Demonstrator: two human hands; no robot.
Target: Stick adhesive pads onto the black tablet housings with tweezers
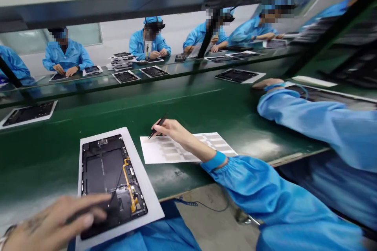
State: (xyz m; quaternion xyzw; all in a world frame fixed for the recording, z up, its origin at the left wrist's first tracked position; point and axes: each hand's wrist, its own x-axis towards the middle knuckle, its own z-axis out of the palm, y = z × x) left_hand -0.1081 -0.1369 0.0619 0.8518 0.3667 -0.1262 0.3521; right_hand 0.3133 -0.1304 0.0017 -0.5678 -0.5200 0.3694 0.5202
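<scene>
My left hand, partly blurred, reaches in at the lower left over the tablet housing. Its fingers and thumb close on a slim dark tool, mostly hidden by the fingers. The black housing, with an orange flex cable along its right side, lies on a white sheet at the bench's front edge. Black tweezers are pinched in my right hand, their tips pointing down at the left end of a white sheet with grey rectangular pieces.
A co-worker's arm rests on the green bench at right. More tablet housings lie on white sheets along it. Several people in blue sit across, behind a raised ledge. A dark slanted post and an overhead beam cross the view.
</scene>
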